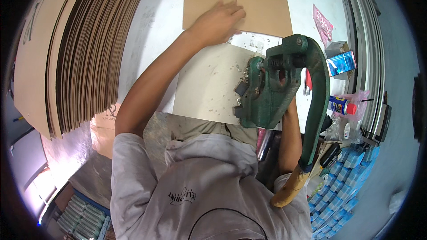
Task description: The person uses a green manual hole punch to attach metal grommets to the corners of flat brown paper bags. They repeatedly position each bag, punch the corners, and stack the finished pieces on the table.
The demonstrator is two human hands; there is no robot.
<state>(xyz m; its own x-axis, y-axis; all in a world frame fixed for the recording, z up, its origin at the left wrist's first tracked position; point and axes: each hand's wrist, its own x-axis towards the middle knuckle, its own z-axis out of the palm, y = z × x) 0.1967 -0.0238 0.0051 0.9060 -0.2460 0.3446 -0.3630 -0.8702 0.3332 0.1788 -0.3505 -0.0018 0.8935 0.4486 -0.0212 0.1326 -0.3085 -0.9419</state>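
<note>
My left hand (220, 22) rests on the near part of a brown kraft paper bag or sheet (267, 11) with black print, its fingers stretched out over the paper. To the right of that hand stands a green hand-lever eyelet press (278, 93), whose long curved lever (319, 98) ends in a tan grip (289, 190). My right forearm (291, 138) passes under the press, which hides that hand. Small metal rings like eyelets (240, 69) lie loose on a pale board (204, 84) beside the press.
A thick row of upright brown kraft pieces (89, 53) lines the left side. On the right are a pink wrapper (322, 24), a blue box (341, 63), a blue spray can with red cap (342, 106) and a plastic bag (336, 126). Blue-wrapped packs (342, 182) stand below.
</note>
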